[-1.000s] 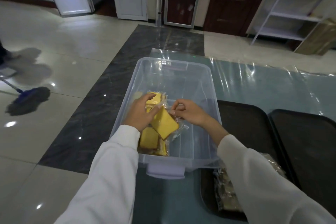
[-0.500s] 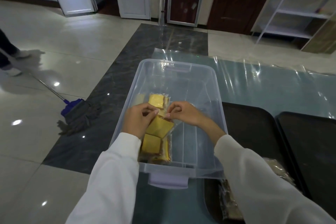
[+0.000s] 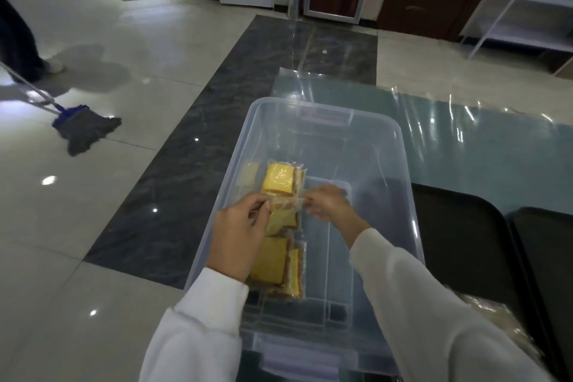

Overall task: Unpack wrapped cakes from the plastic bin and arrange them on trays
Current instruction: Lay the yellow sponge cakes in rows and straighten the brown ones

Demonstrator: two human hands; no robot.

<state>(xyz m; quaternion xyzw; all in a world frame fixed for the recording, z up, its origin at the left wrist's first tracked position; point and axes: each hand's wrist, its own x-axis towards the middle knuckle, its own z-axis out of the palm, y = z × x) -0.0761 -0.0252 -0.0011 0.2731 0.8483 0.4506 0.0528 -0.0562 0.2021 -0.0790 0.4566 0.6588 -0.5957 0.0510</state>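
Observation:
A clear plastic bin (image 3: 400, 146) stands on the table in front of me. Along its left side lie yellow wrapped cakes: one (image 3: 278, 179) at the far end, another (image 3: 273, 260) nearer me. Between them a wrapped cake (image 3: 283, 219) is held up by its clear wrapper edge. My left hand (image 3: 240, 232) pinches the wrapper's left end and my right hand (image 3: 330, 206) pinches its right end. Right of the bin lie two dark trays (image 3: 459, 236), and wrapped cakes (image 3: 493, 322) show on the near tray behind my right sleeve.
A second dark tray (image 3: 545, 254) lies at the far right. The table is covered with clear film (image 3: 465, 139). On the tiled floor to the left a person's legs (image 3: 18, 37) stand by a blue mop (image 3: 83, 127). A white shelf rack (image 3: 524, 0) stands at the back right.
The cake between my hands has turned from flat and tilted to hanging by its wrapper edge, which my two hands now stretch apart. The mop on the floor has shifted.

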